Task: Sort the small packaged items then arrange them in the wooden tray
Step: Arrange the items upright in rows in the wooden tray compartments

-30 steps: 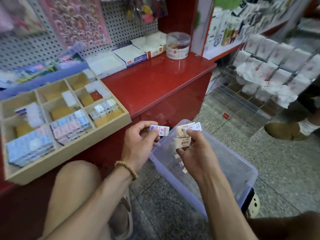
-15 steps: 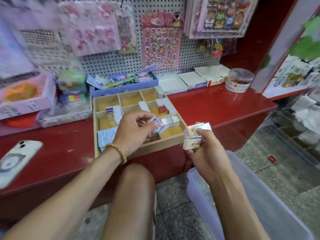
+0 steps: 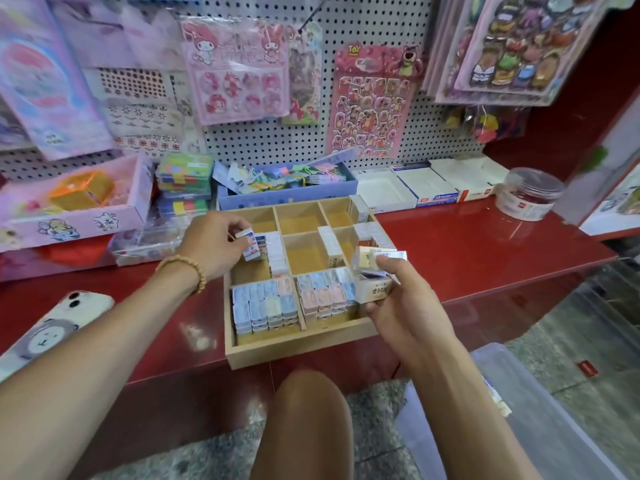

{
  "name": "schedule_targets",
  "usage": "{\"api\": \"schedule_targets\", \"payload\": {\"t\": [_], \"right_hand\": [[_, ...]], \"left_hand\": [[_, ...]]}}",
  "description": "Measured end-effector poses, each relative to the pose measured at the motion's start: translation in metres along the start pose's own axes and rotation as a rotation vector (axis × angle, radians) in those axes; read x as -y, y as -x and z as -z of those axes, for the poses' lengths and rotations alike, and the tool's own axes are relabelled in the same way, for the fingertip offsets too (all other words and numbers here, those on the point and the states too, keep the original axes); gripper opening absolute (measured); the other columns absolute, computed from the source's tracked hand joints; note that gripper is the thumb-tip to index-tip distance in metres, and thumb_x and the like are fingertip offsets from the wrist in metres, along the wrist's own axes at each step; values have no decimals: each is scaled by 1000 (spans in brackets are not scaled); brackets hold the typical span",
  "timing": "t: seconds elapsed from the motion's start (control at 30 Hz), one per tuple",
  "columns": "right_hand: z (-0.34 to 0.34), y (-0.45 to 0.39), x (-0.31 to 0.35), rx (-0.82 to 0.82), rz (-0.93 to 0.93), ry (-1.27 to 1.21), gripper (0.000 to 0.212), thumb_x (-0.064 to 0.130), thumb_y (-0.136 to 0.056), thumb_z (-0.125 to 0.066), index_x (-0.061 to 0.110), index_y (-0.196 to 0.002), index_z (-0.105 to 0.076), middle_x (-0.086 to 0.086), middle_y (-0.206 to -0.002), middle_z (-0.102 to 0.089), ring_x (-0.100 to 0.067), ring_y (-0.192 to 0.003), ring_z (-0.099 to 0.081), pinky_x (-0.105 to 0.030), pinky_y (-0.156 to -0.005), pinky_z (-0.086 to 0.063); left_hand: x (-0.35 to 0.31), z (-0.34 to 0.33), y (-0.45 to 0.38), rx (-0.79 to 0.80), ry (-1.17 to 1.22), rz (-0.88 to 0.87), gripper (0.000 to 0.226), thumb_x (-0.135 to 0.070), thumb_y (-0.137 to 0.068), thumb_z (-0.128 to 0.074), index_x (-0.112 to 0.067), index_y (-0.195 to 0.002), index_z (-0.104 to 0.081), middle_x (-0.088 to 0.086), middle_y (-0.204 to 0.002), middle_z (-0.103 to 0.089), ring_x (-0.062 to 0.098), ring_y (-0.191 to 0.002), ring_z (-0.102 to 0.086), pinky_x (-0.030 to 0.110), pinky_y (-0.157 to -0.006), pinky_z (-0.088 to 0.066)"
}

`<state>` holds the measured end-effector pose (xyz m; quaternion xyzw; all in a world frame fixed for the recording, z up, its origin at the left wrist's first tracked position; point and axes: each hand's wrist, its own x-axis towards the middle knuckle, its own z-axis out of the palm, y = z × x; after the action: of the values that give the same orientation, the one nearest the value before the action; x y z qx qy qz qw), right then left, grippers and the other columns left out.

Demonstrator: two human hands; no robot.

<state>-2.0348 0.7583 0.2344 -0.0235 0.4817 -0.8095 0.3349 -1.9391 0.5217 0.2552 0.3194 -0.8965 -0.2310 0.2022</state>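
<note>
Partly hidden tray (image 3: 298, 348) | left hand (image 3: 211, 245) pinches packet (image 3: 250, 244) | right hand (image 3: 403, 303) grips packets (image 3: 372, 271)

White pegboard wall (image 3: 363, 26), red counter (image 3: 485, 244), speckled floor (image 3: 588, 327)

The wooden tray (image 3: 298, 348) is pale, matt, unvarnished wood. It sits on a glossy red counter (image 3: 485, 244) that mirrors light. Small packaged items (image 3: 265, 303) wear shiny plastic wrap. Far right, a clear plastic jar (image 3: 528, 194); near right, a translucent plastic bin (image 3: 540, 427).
</note>
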Motion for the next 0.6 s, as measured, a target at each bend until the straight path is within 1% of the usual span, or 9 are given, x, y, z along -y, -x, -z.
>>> {"api": "schedule_targets", "payload": {"t": [0.07, 0.13, 0.23, 0.3, 0.37, 0.43, 0.47, 0.53, 0.6], "right_hand": [[-1, -4, 0, 11, -33, 5, 30, 17, -94, -56, 11, -123, -58, -9, -97, -67, -16, -63, -62, -21, -41, -31], [-1, -7, 0, 27, -66, 2, 21, 18, -96, -54, 11, -115, -59, -8, -88, -66, -13, -55, -58, -19, -39, -29], [0, -9, -1, 24, -95, -35, 14, 18, -96, -53, 10, -105, -60, -8, -79, -56, -10, -50, -48, -18, -35, -27], [0, -10, -1, 24, -110, -59, 11, 19, -96, -53, 11, -101, -59, -7, -79, -52, -9, -51, -43, -17, -35, -23], [-1, -10, 0, 31, -122, -70, 10, 18, -96, -53, 11, -102, -57, -8, -81, -52, -8, -50, -39, -16, -34, -21], [-2, -10, 0, 33, -128, -82, 14, 18, -93, -56, 11, -106, -56, -9, -82, -59, -6, -44, -37, -16, -34, -23], [-3, -9, 0, 37, -132, -89, 18, 18, -89, -59, 11, -106, -56, -10, -83, -61, -6, -42, -36, -15, -34, -24], [-4, -7, 1, 46, -135, -99, 24, 19, -79, -63, 12, -101, -57, -11, -85, -60, -5, -39, -33, -15, -34, -24], [-4, -6, 1, 40, -132, -101, 14, 18, -82, -62, 12, -93, -56, -10, -81, -61, -5, -38, -32, -15, -34, -23]], "left_hand": [[7, -8, -9, 37, -56, -7, 8, -14, -89, -68, -15, -96, -72, -4, -92, -64, 12, -84, -55, 24, -76, -42], [12, -18, -15, 78, -94, -10, 2, -16, -87, -70, -17, -89, -70, -2, -88, -66, 14, -82, -57, 25, -73, -42], [16, -33, -20, 85, -119, -36, 10, -16, -85, -72, -22, -83, -64, -2, -86, -64, 17, -84, -57, 27, -77, -45], [18, -40, -21, 71, -142, -74, 16, -12, -84, -71, -23, -80, -59, -1, -87, -61, 20, -89, -56, 32, -82, -46], [18, -43, -23, 51, -144, -87, 19, -11, -83, -70, -23, -78, -57, 0, -86, -60, 21, -90, -56, 33, -83, -46], [19, -45, -25, 28, -134, -88, 18, -10, -83, -69, -23, -80, -57, 0, -90, -57, 20, -90, -55, 32, -83, -44], [18, -46, -25, 18, -127, -86, 17, -8, -82, -68, -22, -84, -58, -1, -94, -53, 18, -89, -53, 32, -85, -44], [19, -48, -24, -14, -114, -87, 20, -5, -81, -67, -19, -93, -59, -3, -101, -43, 17, -89, -50, 34, -88, -44], [21, -50, -23, -28, -119, -114, 21, -3, -80, -67, -17, -93, -59, -4, -99, -42, 19, -88, -52, 36, -87, -46]]}}
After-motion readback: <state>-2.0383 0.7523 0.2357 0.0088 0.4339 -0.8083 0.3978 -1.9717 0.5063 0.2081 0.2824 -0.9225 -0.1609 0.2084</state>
